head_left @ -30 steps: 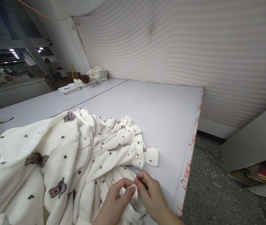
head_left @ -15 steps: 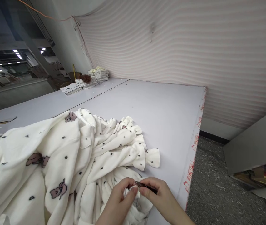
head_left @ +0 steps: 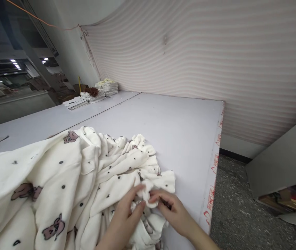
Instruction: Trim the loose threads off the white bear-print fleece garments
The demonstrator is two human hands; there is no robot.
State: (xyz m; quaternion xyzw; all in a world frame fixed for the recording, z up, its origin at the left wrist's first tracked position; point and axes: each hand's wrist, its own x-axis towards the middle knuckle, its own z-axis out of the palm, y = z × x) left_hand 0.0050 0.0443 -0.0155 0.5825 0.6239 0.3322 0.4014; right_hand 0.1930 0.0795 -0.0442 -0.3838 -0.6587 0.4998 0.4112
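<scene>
White printed fleece garments (head_left: 54, 187) are being carried in a heap by the counter (head_left: 184, 139). One white fleece edge (head_left: 147, 195) is being held above the heap's near right part. It is being pinched by the right hand (head_left: 174, 210); a dark sliver (head_left: 166, 205) is being half covered by those fingers, can't tell what. By the left hand (head_left: 123, 215) the same edge is being bracketed between thumb and forefinger; blurred, can't tell if firmly gripped.

Likely reason: a short stretch is being presented between both hands, clear of the bulk. Heap is probably being placed here for easy reach.

Sleeves (head_left: 127, 161) are being pointed at the counter's right edge, long axes being slanted lower left to upper right. Held edge: bunched, axis unclear.
</scene>
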